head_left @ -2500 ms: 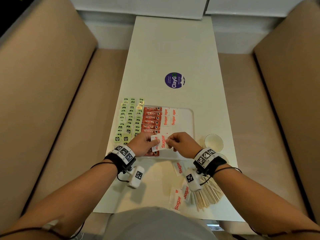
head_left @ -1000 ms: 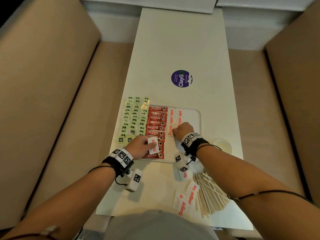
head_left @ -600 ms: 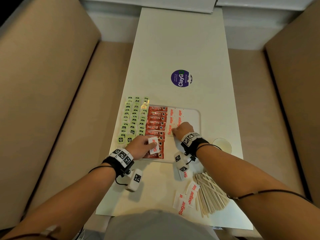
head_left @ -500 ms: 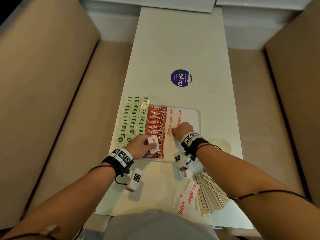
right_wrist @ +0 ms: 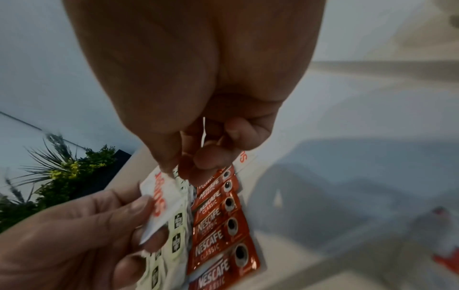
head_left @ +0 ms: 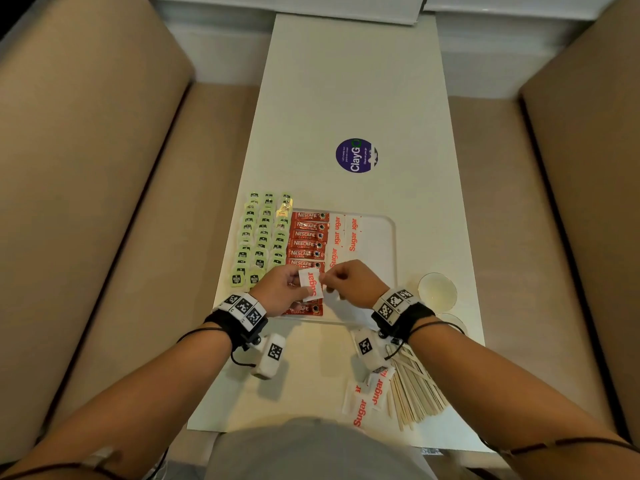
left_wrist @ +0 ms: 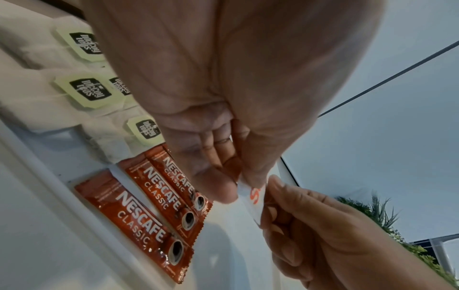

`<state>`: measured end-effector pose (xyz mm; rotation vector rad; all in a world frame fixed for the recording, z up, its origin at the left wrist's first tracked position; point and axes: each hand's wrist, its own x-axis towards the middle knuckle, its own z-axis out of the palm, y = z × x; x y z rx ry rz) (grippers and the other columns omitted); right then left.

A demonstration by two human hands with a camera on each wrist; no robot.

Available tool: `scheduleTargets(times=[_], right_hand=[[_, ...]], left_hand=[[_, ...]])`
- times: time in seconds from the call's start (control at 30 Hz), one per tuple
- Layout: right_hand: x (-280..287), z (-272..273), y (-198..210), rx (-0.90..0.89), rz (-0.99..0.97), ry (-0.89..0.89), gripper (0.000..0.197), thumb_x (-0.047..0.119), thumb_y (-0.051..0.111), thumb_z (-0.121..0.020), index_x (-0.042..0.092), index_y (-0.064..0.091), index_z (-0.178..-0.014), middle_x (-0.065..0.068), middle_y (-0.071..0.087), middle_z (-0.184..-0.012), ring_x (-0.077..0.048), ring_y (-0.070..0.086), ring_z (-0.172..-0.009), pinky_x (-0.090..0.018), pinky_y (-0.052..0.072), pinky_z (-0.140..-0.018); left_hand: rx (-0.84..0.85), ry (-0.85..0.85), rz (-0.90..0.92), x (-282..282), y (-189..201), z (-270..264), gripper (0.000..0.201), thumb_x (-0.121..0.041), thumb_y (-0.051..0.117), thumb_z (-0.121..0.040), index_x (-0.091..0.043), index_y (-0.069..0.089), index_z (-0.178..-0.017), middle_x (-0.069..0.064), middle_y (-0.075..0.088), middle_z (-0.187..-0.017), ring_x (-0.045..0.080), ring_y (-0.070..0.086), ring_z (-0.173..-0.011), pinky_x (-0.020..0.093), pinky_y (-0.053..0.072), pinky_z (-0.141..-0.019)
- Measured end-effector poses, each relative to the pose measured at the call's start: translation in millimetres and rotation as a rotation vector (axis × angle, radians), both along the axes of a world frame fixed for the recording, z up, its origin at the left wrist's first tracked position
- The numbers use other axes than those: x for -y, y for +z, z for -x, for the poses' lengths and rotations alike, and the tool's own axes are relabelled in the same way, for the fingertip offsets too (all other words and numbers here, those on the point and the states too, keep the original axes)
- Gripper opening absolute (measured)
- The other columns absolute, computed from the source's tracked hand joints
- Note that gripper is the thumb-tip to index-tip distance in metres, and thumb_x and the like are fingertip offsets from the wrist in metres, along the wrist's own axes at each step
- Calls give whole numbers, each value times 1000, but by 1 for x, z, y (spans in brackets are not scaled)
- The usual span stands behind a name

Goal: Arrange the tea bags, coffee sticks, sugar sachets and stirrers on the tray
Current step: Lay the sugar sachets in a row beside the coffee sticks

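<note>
Head view: a white tray (head_left: 388, 237) is seen on a long table (head_left: 346, 98), with both hands held over the tray's 6 o'clock edge.
Change: half a second ago the right hand (head_left: 349, 284) was pressed down among the laid sachets at the tray's centre; it is now drawn back toward 6 o'clock and brought against the left hand (head_left: 277, 289).
Held sachet: a sugar sachet (head_left: 311, 284) is pinched by the left thumb and fingers, and its right edge is taken between the right fingertips (left_wrist: 273, 184).
Hand state: both hands are closed narrowly on this one sachet; nothing else is held.
Meaning: one sachet is judged to have just been set down, and the next is being passed across for placing; the sugar column is judged unfinished.
Axis: the sachet's long axis is run roughly 12 to 6 o'clock, tilted slightly toward 1, with its printed face up. The laid sugar sachets (head_left: 337, 233) are lined the same way, so little turning is judged necessary.
Tray contents: coffee sticks (head_left: 306, 244) are stacked in a column with long axes 9 to 3 o'clock; tea bags (head_left: 263, 233) are set in rows at the tray's 9 o'clock side. Whether these rest on the tray cannot be told.
Still loose: more sachets (head_left: 367, 396) and the wooden stirrers (head_left: 415, 389) are left on the table at 5 o'clock of the tray.
Elsewhere: a paper cup (head_left: 437, 289) is stood at the tray's 4 o'clock corner, and a round sticker (head_left: 356, 155) is seen at 12 o'clock.
</note>
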<state>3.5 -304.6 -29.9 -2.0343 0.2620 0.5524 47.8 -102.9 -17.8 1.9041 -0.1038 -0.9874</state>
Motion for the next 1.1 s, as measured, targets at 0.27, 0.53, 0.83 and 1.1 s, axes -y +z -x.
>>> scheduleTargets(times=[0.27, 0.53, 0.83, 1.1], right_hand=[[0, 17, -3, 12, -22, 2, 23, 31, 64, -98, 11, 75, -91, -1, 74, -84, -8, 60, -61, -25, 55, -66], [18, 13, -3, 0, 34, -33, 24, 29, 61, -100, 12, 73, -89, 4, 72, -79, -8, 59, -59, -23, 52, -64], [51, -13, -22, -87, 197, -262, 24, 27, 61, -100, 19, 69, -78, 3, 69, -81, -14, 61, -72, -24, 46, -64], [57, -21, -37, -157, 270, -331, 26, 24, 62, -97, 16, 71, -74, -1, 71, -81, -16, 63, -77, -24, 44, -69]], left_hand=[[-34, 99, 25, 7, -2, 3, 16, -17, 57, -101, -14, 65, -87, 14, 73, -86, 24, 70, -75, 40, 59, -67], [1, 118, 38, 14, 2, 4, 9, -12, 61, -98, -12, 67, -105, 13, 74, -95, 17, 65, -69, 28, 56, -58], [256, -86, -179, 14, -10, -4, 15, -20, 66, -93, -21, 67, -108, -1, 57, -75, 12, 56, -65, 28, 53, -66], [434, -248, -342, 54, -15, -31, 44, -22, 69, -90, -24, 56, -132, -2, 70, -103, 14, 64, -88, 33, 56, -84]])
